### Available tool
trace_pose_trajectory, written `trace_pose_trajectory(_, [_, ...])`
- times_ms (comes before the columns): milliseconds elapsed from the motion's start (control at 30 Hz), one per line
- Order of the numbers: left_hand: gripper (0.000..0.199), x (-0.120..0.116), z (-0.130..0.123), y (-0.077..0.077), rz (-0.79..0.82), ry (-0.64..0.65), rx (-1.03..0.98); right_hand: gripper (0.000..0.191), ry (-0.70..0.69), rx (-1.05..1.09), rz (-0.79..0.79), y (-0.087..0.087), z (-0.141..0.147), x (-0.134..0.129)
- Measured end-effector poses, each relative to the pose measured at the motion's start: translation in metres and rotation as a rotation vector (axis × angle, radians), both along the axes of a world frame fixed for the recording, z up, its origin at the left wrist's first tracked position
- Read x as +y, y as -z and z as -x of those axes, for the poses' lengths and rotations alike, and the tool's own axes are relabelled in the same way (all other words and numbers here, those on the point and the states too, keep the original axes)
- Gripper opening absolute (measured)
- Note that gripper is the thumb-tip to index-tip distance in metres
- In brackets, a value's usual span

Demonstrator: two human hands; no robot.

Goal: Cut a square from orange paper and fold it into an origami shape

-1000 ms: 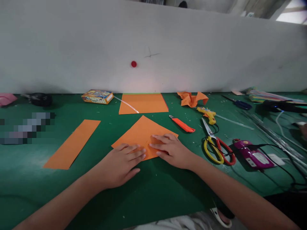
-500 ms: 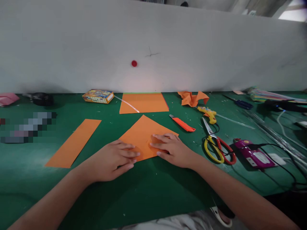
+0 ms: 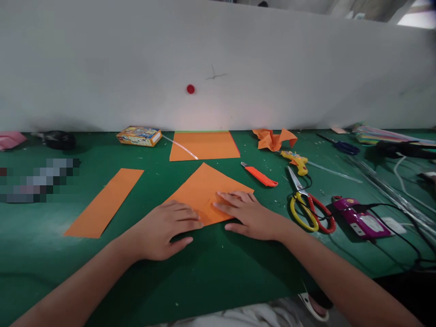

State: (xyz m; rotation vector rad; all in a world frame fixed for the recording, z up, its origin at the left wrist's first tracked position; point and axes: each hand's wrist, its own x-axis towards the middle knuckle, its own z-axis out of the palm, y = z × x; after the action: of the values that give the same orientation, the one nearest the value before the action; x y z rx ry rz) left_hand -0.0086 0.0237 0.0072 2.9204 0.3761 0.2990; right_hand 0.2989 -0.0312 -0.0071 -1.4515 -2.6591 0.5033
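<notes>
A sheet of orange paper (image 3: pixel 200 190), folded to a point at its far end, lies flat on the green table in front of me. My left hand (image 3: pixel 172 227) rests on its near left part, fingers stretched out and thumb apart on the table side. On the near right part lies my right hand (image 3: pixel 247 212), its fingers spread over the paper and its thumb just off the near edge. Both hands cover the paper's lower corners. An orange paper strip (image 3: pixel 105 202) lies left of my left hand.
Right of the paper lie an orange cutter (image 3: pixel 260 176), scissors (image 3: pixel 301 200), a yellow glue gun (image 3: pixel 296 162), crumpled orange paper (image 3: pixel 272 140) and a purple device (image 3: pixel 363 220) with black cables. Behind are stacked orange sheets (image 3: pixel 204 146) and a small box (image 3: pixel 139 136) by the white wall.
My left thumb has spread away from its fingers, which slid slightly right along the near edge. My right thumb has moved off the paper toward me. The paper stays nearly in place.
</notes>
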Motion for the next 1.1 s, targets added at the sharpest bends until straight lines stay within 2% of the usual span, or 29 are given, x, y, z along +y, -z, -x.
trace_pose_trajectory(300, [0.031, -0.004, -0.007, -0.004, 0.027, -0.042, 0.006, 0.061, -0.02, 0.037, -0.062, 0.0, 0.001, 0.0])
trace_pose_trajectory(467, [0.033, -0.003, -0.006, -0.002, 0.016, -0.039, 0.029, 0.05, -0.124, 0.02, -0.178, -0.006, 0.014, -0.009])
trace_pose_trajectory(567, [0.032, -0.002, -0.005, -0.002, 0.02, -0.029, 0.037, 0.048, -0.176, 0.007, -0.178, -0.006, 0.023, -0.015])
trace_pose_trajectory(767, [0.032, -0.003, -0.005, -0.002, 0.017, -0.047, 0.03, 0.033, -0.051, 0.07, -0.114, -0.009, 0.019, -0.013])
trace_pose_trajectory(1000, [0.03, -0.002, -0.006, -0.004, 0.029, -0.048, 0.012, 0.053, 0.132, 0.156, 0.012, -0.017, -0.018, -0.002])
trace_pose_trajectory(1100, [0.03, -0.002, -0.006, -0.004, 0.035, -0.048, 0.014, 0.051, 0.162, 0.151, -0.001, -0.015, -0.036, 0.002])
